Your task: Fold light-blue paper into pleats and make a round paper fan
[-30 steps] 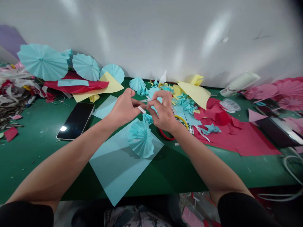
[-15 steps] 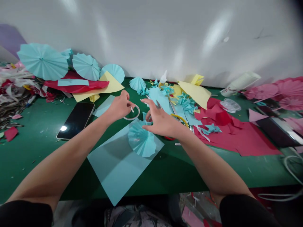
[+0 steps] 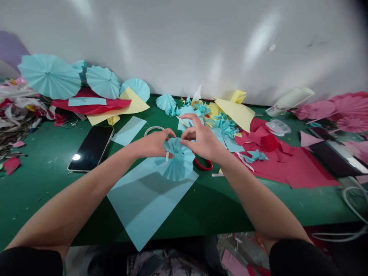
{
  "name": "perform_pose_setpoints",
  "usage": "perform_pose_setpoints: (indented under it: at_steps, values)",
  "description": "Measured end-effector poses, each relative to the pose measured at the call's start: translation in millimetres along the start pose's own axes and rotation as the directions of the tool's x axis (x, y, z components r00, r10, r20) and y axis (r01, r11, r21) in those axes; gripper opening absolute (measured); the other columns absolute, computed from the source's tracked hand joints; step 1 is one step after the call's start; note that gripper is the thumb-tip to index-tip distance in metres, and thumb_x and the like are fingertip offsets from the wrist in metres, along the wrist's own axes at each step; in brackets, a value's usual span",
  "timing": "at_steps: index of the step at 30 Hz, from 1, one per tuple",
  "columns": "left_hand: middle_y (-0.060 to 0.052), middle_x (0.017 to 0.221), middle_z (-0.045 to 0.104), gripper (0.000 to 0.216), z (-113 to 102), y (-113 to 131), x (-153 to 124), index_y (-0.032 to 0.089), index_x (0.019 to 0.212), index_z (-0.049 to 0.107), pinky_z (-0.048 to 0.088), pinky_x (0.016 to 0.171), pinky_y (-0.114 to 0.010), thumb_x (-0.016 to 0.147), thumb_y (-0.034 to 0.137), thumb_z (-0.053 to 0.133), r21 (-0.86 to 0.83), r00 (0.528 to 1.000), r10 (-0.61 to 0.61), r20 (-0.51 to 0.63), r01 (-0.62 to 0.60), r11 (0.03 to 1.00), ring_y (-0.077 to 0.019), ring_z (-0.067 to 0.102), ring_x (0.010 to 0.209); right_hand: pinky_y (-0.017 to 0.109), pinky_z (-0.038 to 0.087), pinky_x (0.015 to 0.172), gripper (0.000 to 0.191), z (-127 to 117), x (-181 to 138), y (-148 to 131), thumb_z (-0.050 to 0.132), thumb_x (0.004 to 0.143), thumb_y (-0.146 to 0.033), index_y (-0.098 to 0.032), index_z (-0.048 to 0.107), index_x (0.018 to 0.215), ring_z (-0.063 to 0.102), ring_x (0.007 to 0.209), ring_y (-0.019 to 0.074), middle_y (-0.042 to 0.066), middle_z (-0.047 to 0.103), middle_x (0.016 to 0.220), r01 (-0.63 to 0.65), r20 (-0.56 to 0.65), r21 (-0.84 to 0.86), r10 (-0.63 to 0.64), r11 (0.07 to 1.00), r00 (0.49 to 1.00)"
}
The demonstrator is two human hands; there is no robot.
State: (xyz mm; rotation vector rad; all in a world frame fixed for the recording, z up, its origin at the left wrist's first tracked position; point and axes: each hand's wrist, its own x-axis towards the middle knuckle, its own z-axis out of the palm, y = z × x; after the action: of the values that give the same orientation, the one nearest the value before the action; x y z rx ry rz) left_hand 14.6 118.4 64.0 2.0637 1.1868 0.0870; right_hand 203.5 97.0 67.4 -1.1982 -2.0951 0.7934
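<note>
A pleated light-blue paper fan (image 3: 176, 163) rests on a flat light-blue paper sheet (image 3: 146, 203) on the green table (image 3: 43, 184). My left hand (image 3: 155, 145) is closed on the fan's upper left edge, with a small white strip hanging from its fingers. My right hand (image 3: 201, 138) pinches the fan's top from the right, fingers bent. Behind my left hand a white tape ring (image 3: 152, 130) lies on the table. Red-handled scissors (image 3: 203, 165) peek out under my right wrist.
A black phone (image 3: 91, 147) lies left of the sheet. Finished blue paper umbrellas (image 3: 50, 76) and red and yellow sheets (image 3: 94, 105) pile at the back left. Blue and yellow scraps (image 3: 227, 119), red paper (image 3: 287, 165) and pink umbrellas (image 3: 342, 109) fill the right. A white wall backs the table.
My hands parted from a small white strip; the left set the tape ring down behind. Both then dropped to the pleated fan and took hold of its top.
</note>
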Motion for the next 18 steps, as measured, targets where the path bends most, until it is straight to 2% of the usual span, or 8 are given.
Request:
perform_pose_setpoints:
  at_steps: [5,10,13,18]
  values:
    - [-0.007,0.094,0.064,0.039,17,-3,10,0.019,0.103,0.047,0.045,0.065,-0.028,0.068,0.032,0.059,-0.041,0.987,0.067,-0.143,-0.074,0.996,-0.0227,0.062,0.087,0.033,0.053,0.072,0.055,6,-16,20,0.057,0.074,-0.019,-0.026,0.033,0.122,0.064,0.071,0.0148,-0.002,0.061,0.076,-0.044,-0.135,0.063,0.053,0.997,0.989]
    - [-0.003,0.081,0.065,0.030,28,0,10,0.019,0.101,0.049,0.038,0.049,-0.024,0.072,0.026,0.054,-0.063,0.986,0.071,-0.148,-0.081,0.995,-0.0147,0.057,0.058,0.032,0.052,0.067,0.056,10,-31,34,0.058,0.074,-0.021,-0.025,0.031,0.122,0.064,0.069,0.0152,0.000,0.061,0.081,-0.090,-0.150,0.054,0.097,0.994,0.984]
    - [-0.004,0.084,0.064,0.032,31,2,10,0.018,0.101,0.051,0.038,0.051,-0.024,0.072,0.030,0.055,-0.040,0.983,0.086,-0.162,-0.093,0.995,-0.0148,0.057,0.062,0.031,0.051,0.066,0.055,10,-35,34,0.057,0.074,-0.020,-0.025,0.031,0.122,0.063,0.068,0.0145,0.000,0.062,0.081,-0.090,-0.136,0.031,0.094,0.995,0.986]
    - [-0.006,0.092,0.064,0.032,31,6,10,0.017,0.098,0.058,0.042,0.065,-0.027,0.070,0.032,0.060,0.073,0.974,0.129,-0.186,-0.117,0.990,-0.0202,0.059,0.082,0.029,0.050,0.066,0.053,12,-36,30,0.055,0.074,-0.018,-0.025,0.033,0.122,0.062,0.066,0.0127,0.000,0.062,0.084,-0.046,-0.147,-0.006,0.045,0.999,0.988]
